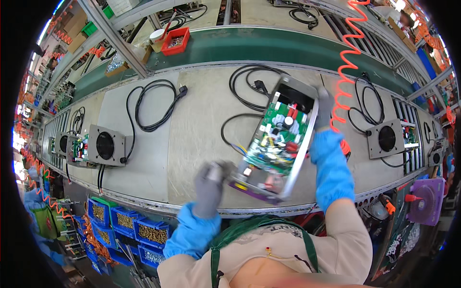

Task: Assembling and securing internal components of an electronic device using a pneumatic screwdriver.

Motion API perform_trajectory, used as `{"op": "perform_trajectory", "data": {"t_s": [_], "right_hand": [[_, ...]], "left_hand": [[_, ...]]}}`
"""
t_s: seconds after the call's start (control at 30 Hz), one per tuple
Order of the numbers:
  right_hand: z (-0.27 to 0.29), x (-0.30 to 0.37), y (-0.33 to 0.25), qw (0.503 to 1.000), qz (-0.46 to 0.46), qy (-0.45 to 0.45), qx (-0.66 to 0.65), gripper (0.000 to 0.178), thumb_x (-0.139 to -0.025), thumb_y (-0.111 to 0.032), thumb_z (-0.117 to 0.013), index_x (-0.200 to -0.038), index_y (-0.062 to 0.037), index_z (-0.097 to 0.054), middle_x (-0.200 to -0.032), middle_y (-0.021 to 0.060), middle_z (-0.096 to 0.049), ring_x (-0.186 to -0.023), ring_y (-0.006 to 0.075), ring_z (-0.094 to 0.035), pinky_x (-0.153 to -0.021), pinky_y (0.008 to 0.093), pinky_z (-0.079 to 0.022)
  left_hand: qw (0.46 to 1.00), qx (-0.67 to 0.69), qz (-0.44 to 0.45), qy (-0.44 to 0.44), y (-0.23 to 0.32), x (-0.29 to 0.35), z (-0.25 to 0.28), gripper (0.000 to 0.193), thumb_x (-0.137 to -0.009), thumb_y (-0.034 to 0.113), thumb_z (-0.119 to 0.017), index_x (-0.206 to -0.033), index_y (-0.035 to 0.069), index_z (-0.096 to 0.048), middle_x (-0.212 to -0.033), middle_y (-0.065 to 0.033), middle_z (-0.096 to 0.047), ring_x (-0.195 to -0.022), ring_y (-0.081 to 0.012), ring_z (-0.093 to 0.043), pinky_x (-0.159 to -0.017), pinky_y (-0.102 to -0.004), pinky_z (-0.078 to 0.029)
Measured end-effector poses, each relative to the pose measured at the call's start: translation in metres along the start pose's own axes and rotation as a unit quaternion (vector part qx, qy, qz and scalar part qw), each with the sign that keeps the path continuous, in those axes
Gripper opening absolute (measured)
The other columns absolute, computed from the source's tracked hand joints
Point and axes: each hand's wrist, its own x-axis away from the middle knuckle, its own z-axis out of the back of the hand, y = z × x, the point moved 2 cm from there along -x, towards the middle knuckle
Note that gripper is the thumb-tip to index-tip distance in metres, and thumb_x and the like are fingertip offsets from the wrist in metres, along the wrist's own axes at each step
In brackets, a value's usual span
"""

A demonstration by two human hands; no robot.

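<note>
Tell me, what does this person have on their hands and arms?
The left hand and right hand wear plain grey gloves. Wrinkled, bright blue sleeve covers come above them, then beige shirt sleeves.

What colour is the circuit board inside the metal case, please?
The circuit board is green; the head view shows it best.

Open chassis (304, 149): bare sheet metal, satin sheen. Circuit board (283, 129) inside it: glossy. Left glove (208, 189) and right glove (324, 108), either side of it: matt cloth. Tabletop (201, 129) under it: smooth, dull. Red bin (174, 51) beyond it, leftward: plastic. Purple fan (426, 201), right of it: smooth plastic.
</note>
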Motion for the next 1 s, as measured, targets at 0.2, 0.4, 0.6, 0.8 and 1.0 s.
{"op": "perform_trajectory", "data": {"t_s": [0.2, 0.4, 0.6, 0.8, 1.0], "right_hand": [[-0.045, -0.067, -0.052, 0.819, 0.145, -0.093, 0.547, 0.044, -0.088, -0.043, -0.049, -0.103, -0.0050, -0.067, -0.092, 0.0146, -0.064, -0.088, 0.0290, -0.062, -0.078, 0.0406, -0.047], [0.016, 0.095, -0.118, 0.740, 0.295, -0.237, 0.556, 0.043, -0.082, -0.026, -0.062, -0.120, -0.0088, -0.055, -0.095, 0.0109, -0.058, -0.089, 0.0297, -0.056, -0.078, 0.0396, -0.046], [0.085, 0.257, -0.078, 0.957, 0.005, 0.133, 0.257, 0.014, -0.084, -0.006, -0.054, -0.094, 0.0009, -0.060, -0.082, 0.0032, -0.056, -0.073, 0.0089, -0.051, -0.064, 0.0255, -0.043], [0.067, 0.276, -0.001, 0.935, -0.150, -0.007, 0.320, 0.094, -0.068, -0.015, -0.076, -0.143, 0.0000, -0.020, -0.125, 0.0180, -0.048, -0.104, 0.0268, -0.057, -0.083, 0.0370, -0.051], [0.034, 0.282, 0.013, 0.876, 0.001, 0.052, 0.480, 0.122, -0.054, -0.027, -0.088, -0.142, 0.0016, -0.009, -0.128, 0.0215, -0.042, -0.116, 0.0371, -0.046, -0.099, 0.0412, -0.039]], "left_hand": [[0.973, -0.048, 0.089, -0.209, -0.057, 0.043, -0.034, 0.021, -0.094, 0.014, -0.051, -0.102, -0.001, -0.063, -0.098, -0.0103, -0.066, -0.089, -0.0175, -0.063, -0.082, -0.0308, -0.050], [0.974, -0.226, -0.014, -0.014, -0.047, -0.035, 0.039, 0.023, -0.092, 0.018, -0.058, -0.101, -0.001, -0.065, -0.098, -0.0093, -0.066, -0.091, -0.0135, -0.060, -0.084, -0.0268, -0.048], [0.807, -0.502, -0.261, -0.168, -0.045, -0.170, -0.013, 0.027, -0.085, 0.027, -0.065, -0.098, 0.004, -0.067, -0.131, -0.0184, -0.052, -0.112, -0.0345, -0.057, -0.089, -0.0386, -0.048], [0.823, -0.429, -0.116, -0.355, -0.054, -0.233, -0.064, 0.026, -0.084, 0.024, -0.065, -0.098, 0.002, -0.067, -0.121, -0.0134, -0.052, -0.104, -0.0296, -0.058, -0.090, -0.0331, -0.047], [0.851, -0.381, -0.179, -0.313, -0.038, -0.211, -0.044, 0.027, -0.084, 0.019, -0.064, -0.101, -0.001, -0.066, -0.126, -0.0167, -0.054, -0.110, -0.0261, -0.057, -0.094, -0.0334, -0.045]]}}
